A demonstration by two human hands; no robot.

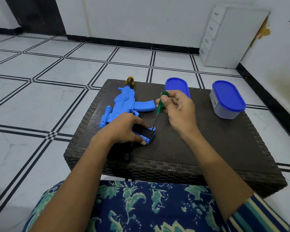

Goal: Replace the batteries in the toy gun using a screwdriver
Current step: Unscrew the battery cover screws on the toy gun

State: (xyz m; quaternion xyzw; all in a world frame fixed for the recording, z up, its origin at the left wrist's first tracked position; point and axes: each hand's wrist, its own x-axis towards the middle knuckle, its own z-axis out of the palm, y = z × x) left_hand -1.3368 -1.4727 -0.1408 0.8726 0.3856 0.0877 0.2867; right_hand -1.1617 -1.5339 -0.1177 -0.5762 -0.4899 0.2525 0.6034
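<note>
The toy gun [122, 104] lies flat on the left half of the table [182, 148]. Its orange-tipped muzzle is at the far edge, its long axis runs from there back toward the person, and its magazine sticks out to the right. At its near end a blue block juts toward the middle of the table, and on that block the black battery panel [145, 132] faces up.

The left hand [124, 128] comes in from the near left and grips this block. Its fingers curl over the far side and its thumb is on the near side, holding the block down on the table.

The screwdriver [159, 106] stands steeply, its green handle leaning up and to the right, its tip touching the far right corner of the panel. The right hand [177, 108] pinches the handle between thumb and forefinger, the other fingers curled in, and holds nothing else.

The screw spot lies below and to the left of the right hand, straight down the shaft. The left hand is the nearer one to the gun. I judge the next move is a twist about that shaft, so the tip must stay seated in line with the screw. Whether the screw is going out or in I cannot tell, and no batteries show.

A lidded tub [176, 84] sits just behind the right hand by the far edge. A second tub [228, 99] stands at the far right corner, well apart from the gun
</note>
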